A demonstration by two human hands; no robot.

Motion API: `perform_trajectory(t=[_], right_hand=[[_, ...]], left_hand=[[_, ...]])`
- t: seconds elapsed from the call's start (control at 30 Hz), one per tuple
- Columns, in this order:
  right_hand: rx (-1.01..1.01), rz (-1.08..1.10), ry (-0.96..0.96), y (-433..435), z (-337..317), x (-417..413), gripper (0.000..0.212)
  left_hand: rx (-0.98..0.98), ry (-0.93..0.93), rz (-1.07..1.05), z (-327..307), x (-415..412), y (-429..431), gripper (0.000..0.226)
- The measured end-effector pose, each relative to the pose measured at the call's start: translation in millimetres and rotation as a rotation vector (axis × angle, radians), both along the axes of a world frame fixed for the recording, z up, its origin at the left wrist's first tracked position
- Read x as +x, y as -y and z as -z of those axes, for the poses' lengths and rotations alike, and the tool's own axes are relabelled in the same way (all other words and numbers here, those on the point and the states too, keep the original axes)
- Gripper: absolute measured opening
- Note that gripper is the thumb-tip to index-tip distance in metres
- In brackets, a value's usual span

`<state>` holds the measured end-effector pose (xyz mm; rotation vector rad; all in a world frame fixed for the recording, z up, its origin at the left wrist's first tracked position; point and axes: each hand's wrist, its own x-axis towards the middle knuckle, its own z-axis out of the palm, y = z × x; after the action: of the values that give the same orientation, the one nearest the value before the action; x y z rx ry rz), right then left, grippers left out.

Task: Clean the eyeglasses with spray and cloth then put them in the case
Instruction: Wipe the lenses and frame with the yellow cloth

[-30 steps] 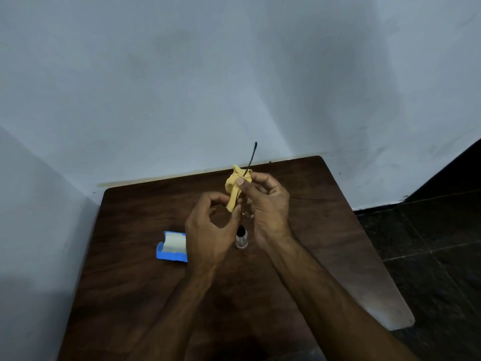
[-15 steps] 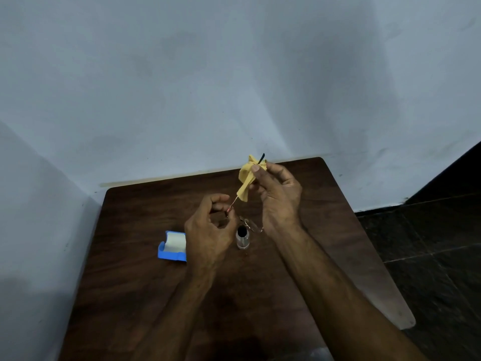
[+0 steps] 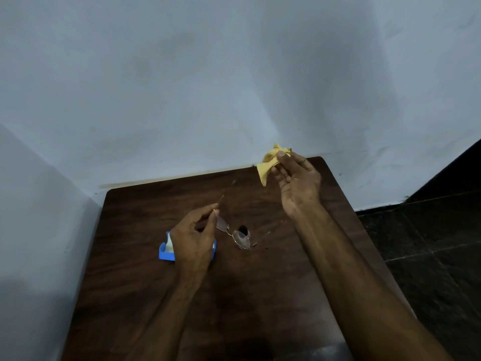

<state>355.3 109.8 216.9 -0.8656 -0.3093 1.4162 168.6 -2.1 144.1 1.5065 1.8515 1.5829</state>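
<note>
Eyeglasses, thin-rimmed, round-lensed, dangle from left hand; right hand pinches cloth.

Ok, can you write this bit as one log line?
left hand: pinches glasses | right hand: holds cloth, apart from glasses | case: on table

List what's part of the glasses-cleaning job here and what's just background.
Job: thin metal-rimmed eyeglasses, pinched by left hand; yellow cloth, held in right hand; clear black-capped spray bottle; blue case.
Not job: dark wooden table; pale wall; dark tiled floor.
</note>
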Motion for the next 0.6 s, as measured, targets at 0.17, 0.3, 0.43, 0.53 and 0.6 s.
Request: perform_trajectory(t=[0.17, 0.3, 0.43, 0.53, 0.6], right_hand=[[0.11, -0.01, 0.002, 20, -2, 20, 0.015], [0.072, -0.045, 0.007, 44, 15, 24, 0.011], [-0.001, -0.132, 0.047, 63, 45, 3, 0.016], [0.005, -0.197, 0.081, 70, 59, -14, 0.013], [0.04, -0.229, 0.1, 71, 66, -21, 0.014]], left_hand=[[0.007, 0.188, -0.126, -13, -19, -16, 0.019], [0.041, 0.249, -0.18, -23, -31, -31, 0.017], [0.068, 0.265, -0.19, -31, -24, -42, 0.017], [0.073, 0.306, -0.187, -33, -14, -47, 0.016], [0.078, 0.298, -0.184, -31, -10, -49, 0.016]])
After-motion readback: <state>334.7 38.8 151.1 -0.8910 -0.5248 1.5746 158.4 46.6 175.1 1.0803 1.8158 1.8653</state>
